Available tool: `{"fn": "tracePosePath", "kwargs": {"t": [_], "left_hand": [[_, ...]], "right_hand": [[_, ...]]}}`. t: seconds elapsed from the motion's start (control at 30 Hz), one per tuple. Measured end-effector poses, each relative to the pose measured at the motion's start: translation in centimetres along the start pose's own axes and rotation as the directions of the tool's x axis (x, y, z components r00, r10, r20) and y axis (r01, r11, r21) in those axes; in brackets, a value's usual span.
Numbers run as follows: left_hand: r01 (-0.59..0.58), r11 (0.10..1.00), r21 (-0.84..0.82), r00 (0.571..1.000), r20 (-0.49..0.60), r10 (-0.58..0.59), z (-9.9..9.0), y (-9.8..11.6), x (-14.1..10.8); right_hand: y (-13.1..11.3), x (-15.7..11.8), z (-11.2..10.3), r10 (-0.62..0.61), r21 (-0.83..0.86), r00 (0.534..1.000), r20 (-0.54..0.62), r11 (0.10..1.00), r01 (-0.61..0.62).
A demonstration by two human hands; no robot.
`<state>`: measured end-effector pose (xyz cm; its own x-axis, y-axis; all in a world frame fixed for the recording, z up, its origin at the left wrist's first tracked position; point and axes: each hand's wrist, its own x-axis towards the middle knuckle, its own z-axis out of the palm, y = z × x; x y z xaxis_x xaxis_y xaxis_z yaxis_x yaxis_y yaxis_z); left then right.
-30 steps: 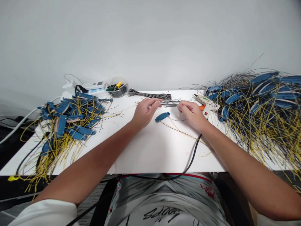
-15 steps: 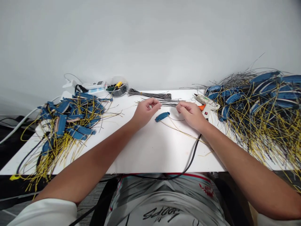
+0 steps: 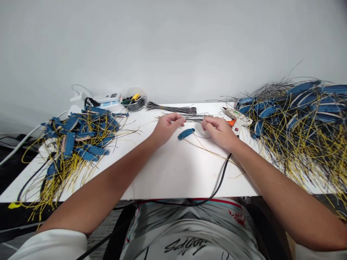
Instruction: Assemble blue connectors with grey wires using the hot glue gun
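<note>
My left hand (image 3: 167,127) is closed in a pinch, thumb against fingers, at the near side of a loose row of thin dark wires (image 3: 195,117). Across a small gap, my right hand (image 3: 217,130) is also closed, fingertips pointing toward the left one. Whether a wire is between either hand's fingers is too fine to make out. Just below the gap lies a small curved blue piece (image 3: 186,134) with thin yellow and black leads running right, passing under my right hand and forearm.
A tied bundle of dark wires (image 3: 172,108) lies behind. A glue gun (image 3: 238,118) rests beside my right hand, its black cable (image 3: 222,177) trailing off the front edge. Blue pieces with yellow wires heap at left (image 3: 69,144) and right (image 3: 306,119). A clear tub (image 3: 137,103) and power strip (image 3: 110,101) stand back left.
The view has shifted slightly. My hands stay almost in place, with the right fingertips a touch closer to the left ones. The blue piece lies where it was.
</note>
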<state>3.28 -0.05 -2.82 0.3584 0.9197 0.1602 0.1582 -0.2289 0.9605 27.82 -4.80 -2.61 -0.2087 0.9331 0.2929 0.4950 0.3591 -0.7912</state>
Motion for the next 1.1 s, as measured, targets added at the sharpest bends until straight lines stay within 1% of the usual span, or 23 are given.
{"fn": "tracePosePath", "kwargs": {"t": [0.23,0.47,0.53,0.7,0.77,0.9,1.1], "left_hand": [[0.023,1.0,0.014,1.0,0.014,-0.023,-0.12,-0.03,0.11],[-0.037,0.999,-0.009,0.998,0.04,0.038,0.01,-0.82,0.24],[-0.051,0.999,0.019,0.997,0.052,0.05,0.02,-0.86,0.12],[-0.113,0.985,0.127,0.984,0.148,0.094,-0.03,-0.13,-0.39],[-0.128,0.981,0.147,0.981,0.164,0.103,-0.03,0.06,-0.49],[-0.11,0.982,0.153,0.985,0.149,0.087,-0.01,-0.18,-0.35],[-0.074,0.993,0.096,0.991,0.116,0.062,0.0,-0.57,-0.06]], "right_hand": [[0.16,0.0,-0.05,-0.015,0.067,0.999,0.037,0.998,0.012],[0.19,0.01,-0.03,0.001,0.076,1.0,0.024,0.997,-0.003],[0.17,0.02,-0.03,0.003,0.073,1.0,0.015,0.997,-0.004],[0.28,0.08,-0.02,0.023,0.061,0.999,-0.025,0.998,-0.022],[0.33,0.11,-0.02,0.028,0.066,0.999,-0.044,0.997,-0.025],[0.3,0.11,-0.06,0.018,0.06,0.999,-0.031,0.998,-0.017],[0.3,0.03,-0.04,0.001,0.067,1.0,0.025,0.998,-0.003]]}}
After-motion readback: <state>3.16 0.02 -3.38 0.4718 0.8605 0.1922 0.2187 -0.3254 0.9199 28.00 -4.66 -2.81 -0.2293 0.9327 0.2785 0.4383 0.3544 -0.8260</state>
